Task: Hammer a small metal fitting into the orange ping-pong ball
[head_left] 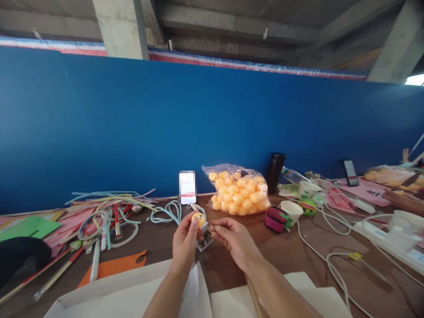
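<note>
In the middle of the head view, my left hand (184, 244) is closed round an orange-yellow ping-pong ball (198, 219). A small shiny dark spot, like a metal stud, shows on the ball's face. Just to its right, my right hand (234, 242) has its thumb and fingertips pressed together. Whatever they pinch, if anything, is too small to make out. Between and below the two hands sits a small light-coloured box (206, 245) of little shiny metal pieces, partly covered by the fingers.
Behind the hands stand a clear bag of ping-pong balls (239, 194), a phone (187, 187) and a black bottle (275, 173). At left lie tangled tubes and strips (109, 221) and orange paper (115, 266). A purple pouch (276, 219), paper cup (292, 211) and white cables (334, 269) lie right.
</note>
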`<state>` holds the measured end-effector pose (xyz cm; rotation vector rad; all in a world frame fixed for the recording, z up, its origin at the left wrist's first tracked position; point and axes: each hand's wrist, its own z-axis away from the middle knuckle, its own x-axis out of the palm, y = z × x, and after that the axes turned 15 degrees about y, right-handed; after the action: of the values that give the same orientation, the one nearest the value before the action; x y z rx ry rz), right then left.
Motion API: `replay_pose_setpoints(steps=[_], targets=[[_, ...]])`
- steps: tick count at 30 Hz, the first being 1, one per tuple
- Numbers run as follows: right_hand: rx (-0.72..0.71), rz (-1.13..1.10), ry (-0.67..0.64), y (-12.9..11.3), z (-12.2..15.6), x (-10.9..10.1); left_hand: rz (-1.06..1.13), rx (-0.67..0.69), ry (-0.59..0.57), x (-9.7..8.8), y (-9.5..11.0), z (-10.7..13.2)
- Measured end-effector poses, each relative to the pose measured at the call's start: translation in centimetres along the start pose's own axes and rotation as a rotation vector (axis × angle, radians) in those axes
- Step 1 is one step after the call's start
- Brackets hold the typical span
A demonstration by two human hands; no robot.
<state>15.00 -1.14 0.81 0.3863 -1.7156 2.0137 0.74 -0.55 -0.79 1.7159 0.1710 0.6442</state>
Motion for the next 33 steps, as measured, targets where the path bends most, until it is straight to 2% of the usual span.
replay_pose_setpoints(steps=[4, 10, 21, 33], targets=[[0.058, -0.111, -0.036, -0.4, -0.1, -0.1, 0.012, -0.015, -0.016, 0.0, 0.2, 0.2], [0.13, -0.212, 0.003, -0.6, -0.4, -0.3, 0.012, -0.024, -0.053, 0.0, 0.0, 0.2], [0.021, -0.078, -0.093, -0.4, 0.6, 0.3, 0.01, -0.013, -0.173, -0.2, -0.4, 0.0], [0.024, -0.04, -0.068, -0.4, 0.6, 0.2, 0.014, -0.025, -0.286, -0.2, -0.1, 0.4]])
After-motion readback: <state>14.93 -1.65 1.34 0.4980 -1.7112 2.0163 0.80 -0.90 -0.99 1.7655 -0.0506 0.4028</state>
